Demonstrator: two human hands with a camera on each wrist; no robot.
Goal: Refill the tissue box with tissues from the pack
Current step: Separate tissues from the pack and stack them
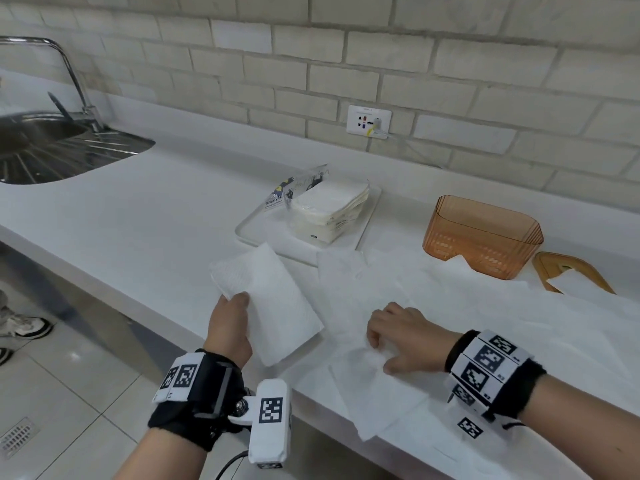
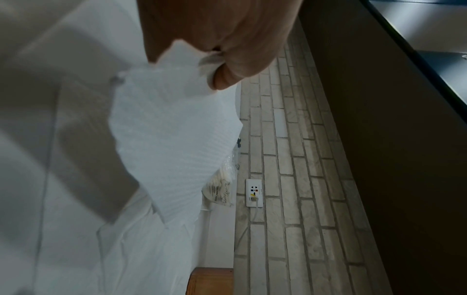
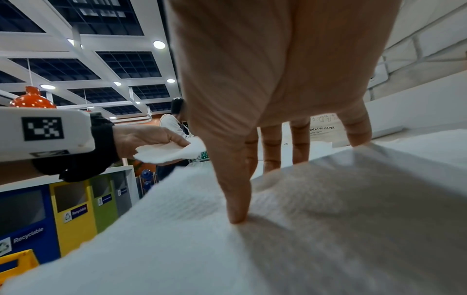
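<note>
My left hand (image 1: 230, 323) grips a folded white tissue stack (image 1: 273, 306) by its near corner, held just above the counter's front edge; the left wrist view shows my thumb (image 2: 227, 59) pinching the tissue stack (image 2: 171, 129). My right hand (image 1: 405, 337) rests on loose tissues (image 1: 381, 386) spread flat on the counter, and its straight fingers (image 3: 237, 199) press down on a loose tissue (image 3: 328, 229). The opened tissue pack (image 1: 329, 209) lies on a white tray (image 1: 252, 233). Right of it stands the orange see-through tissue box (image 1: 485, 237), its lid (image 1: 554, 261) lying beside it.
A steel sink (image 1: 41, 147) with a faucet (image 1: 69, 74) sits at the far left of the white counter (image 1: 156, 209). A wall outlet (image 1: 369, 119) with a cable is behind the tray. Someone's shoes (image 1: 20, 323) stand on the floor at left.
</note>
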